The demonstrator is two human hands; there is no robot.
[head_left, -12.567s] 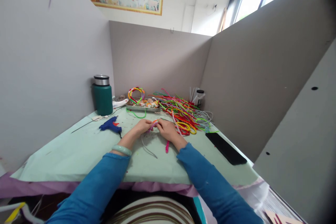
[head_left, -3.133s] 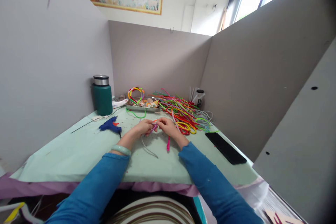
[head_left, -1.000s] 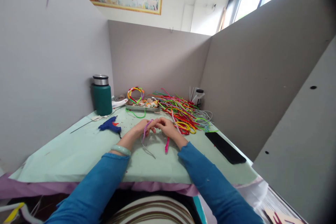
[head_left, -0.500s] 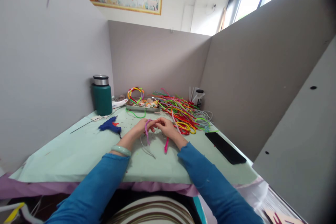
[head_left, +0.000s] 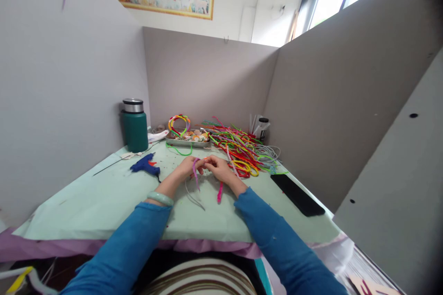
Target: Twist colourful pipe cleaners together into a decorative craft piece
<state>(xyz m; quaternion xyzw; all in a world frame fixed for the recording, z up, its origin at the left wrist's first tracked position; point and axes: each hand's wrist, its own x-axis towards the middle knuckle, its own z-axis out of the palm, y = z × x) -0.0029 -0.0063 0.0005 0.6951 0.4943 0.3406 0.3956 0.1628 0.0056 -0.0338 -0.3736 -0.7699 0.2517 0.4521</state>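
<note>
My left hand point(head_left: 188, 168) is closed in a pinch, with a purple pipe cleaner point(head_left: 195, 176) looping over its fingers and hanging down. Fingertip to fingertip with it, my right hand point(head_left: 218, 167) pinches too. A small orange bit point(head_left: 206, 159) shows between the fingertips. Beneath my right hand a bright pink pipe cleaner end point(head_left: 219, 193) hangs or lies; its upper part is hidden by the hand. Under my left hand, a thin grey cord point(head_left: 194, 199) curves over the green table cover point(head_left: 121, 207).
Left of my hands lies a blue glue gun point(head_left: 145, 164), with a green bottle point(head_left: 134, 126) behind it. A metal tray point(head_left: 188, 143) of small pieces holds a colourful braided ring point(head_left: 179, 125). Piled pipe cleaners point(head_left: 235, 140), yellow-handled scissors point(head_left: 247, 167) and a black phone point(head_left: 297, 195) are rightward.
Both hands stay almost in place. The purple strand's hanging end has swung slightly right, and the pink end has shifted a little. An orange bit now shows more at the fingertips.
</note>
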